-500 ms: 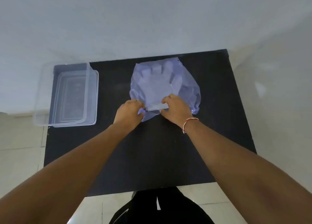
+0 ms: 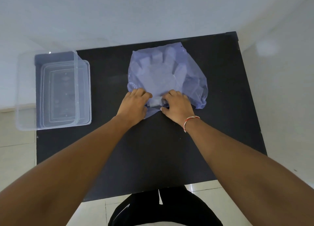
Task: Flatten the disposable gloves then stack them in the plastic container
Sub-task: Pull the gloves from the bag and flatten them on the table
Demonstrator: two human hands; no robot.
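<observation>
A pile of thin, see-through bluish disposable gloves (image 2: 163,72) lies on the black table (image 2: 153,149), fingers pointing away from me. My left hand (image 2: 134,104) grips the near left edge of the pile with curled fingers. My right hand (image 2: 177,105) pinches the near cuff edge just to the right, thumb under the plastic. A small whitish strip shows between the two hands. The clear plastic container (image 2: 52,89) stands at the table's left edge, well apart from both hands.
The container overhangs the left side of the table. A white wall runs behind the table and to the right. Pale floor tiles (image 2: 17,157) show on the left and near me, with my dark trousers (image 2: 161,208) below the table's front edge.
Both hands stay at the near cuff end of the gloves. The left hand has shifted slightly closer to the right one; the pile has barely moved.
</observation>
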